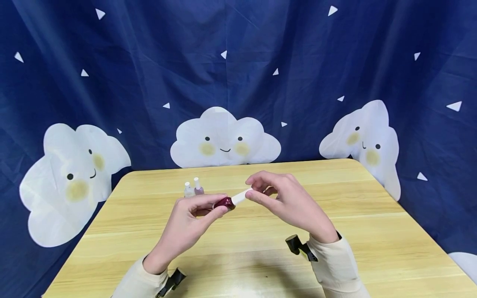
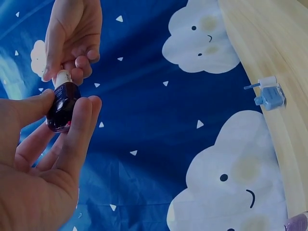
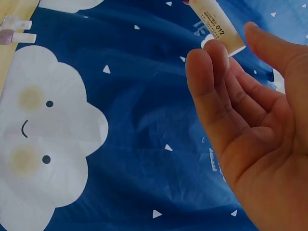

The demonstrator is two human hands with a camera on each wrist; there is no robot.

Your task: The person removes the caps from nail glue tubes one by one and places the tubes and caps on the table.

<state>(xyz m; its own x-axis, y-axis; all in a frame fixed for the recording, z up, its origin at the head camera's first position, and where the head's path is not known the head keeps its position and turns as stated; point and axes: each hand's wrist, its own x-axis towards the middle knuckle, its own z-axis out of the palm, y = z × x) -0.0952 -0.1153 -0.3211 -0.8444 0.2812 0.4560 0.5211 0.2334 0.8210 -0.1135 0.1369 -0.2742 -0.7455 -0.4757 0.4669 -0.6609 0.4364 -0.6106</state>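
Note:
My left hand (image 1: 186, 221) pinches a dark red nail polish bottle (image 1: 225, 203) between thumb and fingers, tilted above the table. Its long white cap (image 1: 241, 195) points up toward my right hand (image 1: 288, 200). Around the cap's end, the right thumb and fingers are loosely bent; in the right wrist view a gap shows between the thumb (image 3: 260, 38) and the cap (image 3: 219, 29), which carries the print "012". The left wrist view shows the bottle's dark glass (image 2: 62, 108) between the left fingers, cap toward the other hand.
A clear bottle (image 1: 189, 191) and a lavender one (image 1: 199, 189), both white-capped, stand on the wooden table (image 1: 246, 244) behind the left hand. The left wrist view also has a light blue bottle (image 2: 273, 98) beside a white cap (image 2: 267, 82) with a thin blue brush. A blue curtain (image 1: 238, 74) hangs behind.

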